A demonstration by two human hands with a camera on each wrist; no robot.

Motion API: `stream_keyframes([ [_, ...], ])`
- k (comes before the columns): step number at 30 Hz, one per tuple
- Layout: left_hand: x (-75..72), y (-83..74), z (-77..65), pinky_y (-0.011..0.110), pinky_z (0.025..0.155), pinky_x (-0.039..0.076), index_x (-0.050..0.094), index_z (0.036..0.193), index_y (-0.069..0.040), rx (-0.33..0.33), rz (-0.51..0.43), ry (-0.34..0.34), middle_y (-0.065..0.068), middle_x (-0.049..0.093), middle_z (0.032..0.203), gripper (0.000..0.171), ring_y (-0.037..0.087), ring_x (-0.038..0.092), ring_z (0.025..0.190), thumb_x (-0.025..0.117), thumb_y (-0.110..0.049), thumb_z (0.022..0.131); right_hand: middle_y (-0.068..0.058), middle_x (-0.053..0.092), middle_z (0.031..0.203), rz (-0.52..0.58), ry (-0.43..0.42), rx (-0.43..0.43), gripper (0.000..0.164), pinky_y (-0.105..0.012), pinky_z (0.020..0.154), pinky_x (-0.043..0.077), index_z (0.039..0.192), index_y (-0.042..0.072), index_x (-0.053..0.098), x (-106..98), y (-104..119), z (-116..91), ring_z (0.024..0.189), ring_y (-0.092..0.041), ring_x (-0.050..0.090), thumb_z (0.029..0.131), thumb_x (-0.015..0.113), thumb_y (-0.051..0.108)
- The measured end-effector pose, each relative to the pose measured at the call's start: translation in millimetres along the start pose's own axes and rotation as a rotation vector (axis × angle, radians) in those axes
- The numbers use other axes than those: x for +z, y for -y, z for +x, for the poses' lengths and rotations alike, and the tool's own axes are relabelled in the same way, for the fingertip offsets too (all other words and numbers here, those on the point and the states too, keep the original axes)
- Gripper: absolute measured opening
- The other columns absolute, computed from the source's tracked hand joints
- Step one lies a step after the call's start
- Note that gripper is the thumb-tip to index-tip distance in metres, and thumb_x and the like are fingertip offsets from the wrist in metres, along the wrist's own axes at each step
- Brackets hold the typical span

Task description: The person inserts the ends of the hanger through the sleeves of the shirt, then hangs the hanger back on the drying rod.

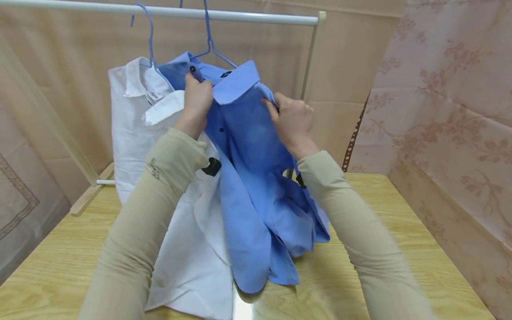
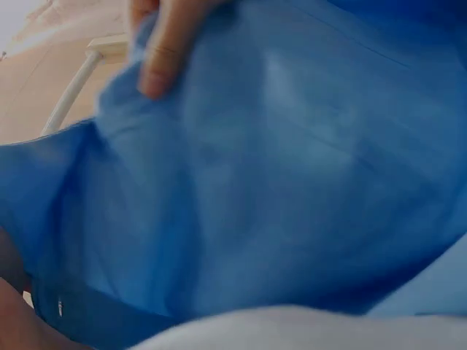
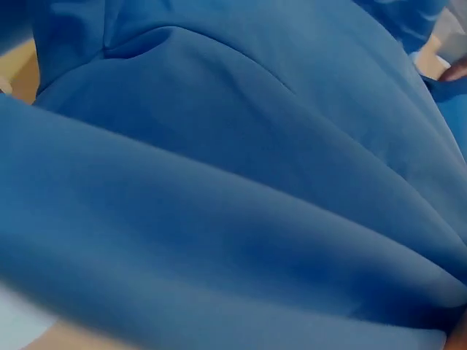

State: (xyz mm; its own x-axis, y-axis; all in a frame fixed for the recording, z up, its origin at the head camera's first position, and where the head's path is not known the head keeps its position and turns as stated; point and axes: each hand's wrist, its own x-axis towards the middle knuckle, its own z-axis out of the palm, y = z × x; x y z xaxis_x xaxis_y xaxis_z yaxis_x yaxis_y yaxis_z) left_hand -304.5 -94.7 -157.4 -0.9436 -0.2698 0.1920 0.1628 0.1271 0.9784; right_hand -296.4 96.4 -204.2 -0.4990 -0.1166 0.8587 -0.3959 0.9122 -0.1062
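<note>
A blue shirt [image 1: 256,142] hangs on a blue hanger [image 1: 210,42] below the rail, its front spread apart. At the collar's left side, my left hand [image 1: 197,100] pinches the front edge near a dark button. My right hand [image 1: 295,118] grips the cloth at the shirt's right shoulder, thumb in front. Blue cloth [image 2: 292,160] fills most of the left wrist view, where fingers hold its edge near the top. In the right wrist view the blue cloth [image 3: 219,146] hides most of the right hand. Left of it hangs a white shirt [image 1: 134,129], partly behind my left arm.
A white rail [image 1: 256,17] runs across the top on a wooden stand, whose foot [image 1: 90,195] rests at the left. Below is a wood-grain table [image 1: 400,249]. Patterned curtain cloth [image 1: 452,89] borders the right side; plain tan cloth [image 1: 352,66] covers the back.
</note>
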Motion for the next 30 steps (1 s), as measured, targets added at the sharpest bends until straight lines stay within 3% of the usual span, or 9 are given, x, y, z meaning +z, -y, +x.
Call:
stream_keyframes([
  [7,4.4,-0.9,-4.3,0.014,0.107,0.012,0.001,0.146,-0.009,-0.03,0.189,0.013,0.006,0.013,0.151,0.071,0.008,0.013,0.137,0.043,-0.016,0.088,-0.009,0.052,0.054,0.0,0.064,0.01,0.046,-0.045,0.047,0.04,0.06,0.011,0.041,17.5,-6.1,-21.2,0.054,-0.034,0.057,0.087,0.054,0.045],
  [11,6.1,-0.4,-6.0,0.017,0.109,0.008,-0.005,0.146,-0.011,-0.035,0.288,0.025,0.008,0.004,0.151,0.075,0.012,0.007,0.138,0.042,-0.019,0.088,-0.009,0.053,0.057,0.026,0.099,0.034,0.045,-0.045,0.048,0.04,0.062,0.011,0.042,20.5,-8.4,-25.8,0.057,-0.034,0.058,0.088,0.052,0.046],
  [18,8.0,2.9,-4.1,0.02,0.11,0.01,-0.016,0.143,-0.007,0.021,0.469,0.045,0.015,-0.01,0.15,0.076,0.017,-0.002,0.139,0.036,-0.011,0.087,-0.008,0.047,0.065,0.083,0.361,0.051,0.037,-0.042,0.054,0.042,0.079,0.009,0.043,8.3,-5.7,-30.3,0.065,-0.029,0.056,0.096,0.037,0.041],
  [24,9.2,4.1,-2.8,0.025,0.111,0.013,-0.016,0.143,-0.006,0.068,0.523,0.087,0.014,-0.008,0.15,0.076,0.021,0.006,0.138,0.035,-0.007,0.086,-0.013,0.053,0.074,0.093,0.461,0.023,0.029,-0.049,0.058,0.045,0.088,0.008,0.044,5.4,0.4,-42.1,0.075,-0.037,0.061,0.099,0.031,0.032],
  [27,9.5,5.2,-3.6,0.026,0.111,0.012,-0.017,0.143,-0.007,0.068,0.515,0.104,0.012,-0.009,0.151,0.075,0.021,0.006,0.138,0.034,-0.009,0.088,-0.014,0.055,0.078,0.126,0.47,0.019,0.028,-0.05,0.06,0.045,0.091,0.006,0.044,4.4,2.4,-45.8,0.079,-0.037,0.061,0.099,0.032,0.03],
  [30,9.9,6.8,-5.9,0.026,0.111,0.011,-0.017,0.143,-0.009,0.065,0.49,0.095,0.01,-0.009,0.151,0.074,0.02,0.004,0.139,0.035,-0.013,0.09,-0.016,0.059,0.094,0.205,0.447,0.023,0.027,-0.048,0.072,0.046,0.105,0.005,0.049,2.2,2.2,-47.6,0.091,-0.034,0.06,0.099,0.035,0.027],
])
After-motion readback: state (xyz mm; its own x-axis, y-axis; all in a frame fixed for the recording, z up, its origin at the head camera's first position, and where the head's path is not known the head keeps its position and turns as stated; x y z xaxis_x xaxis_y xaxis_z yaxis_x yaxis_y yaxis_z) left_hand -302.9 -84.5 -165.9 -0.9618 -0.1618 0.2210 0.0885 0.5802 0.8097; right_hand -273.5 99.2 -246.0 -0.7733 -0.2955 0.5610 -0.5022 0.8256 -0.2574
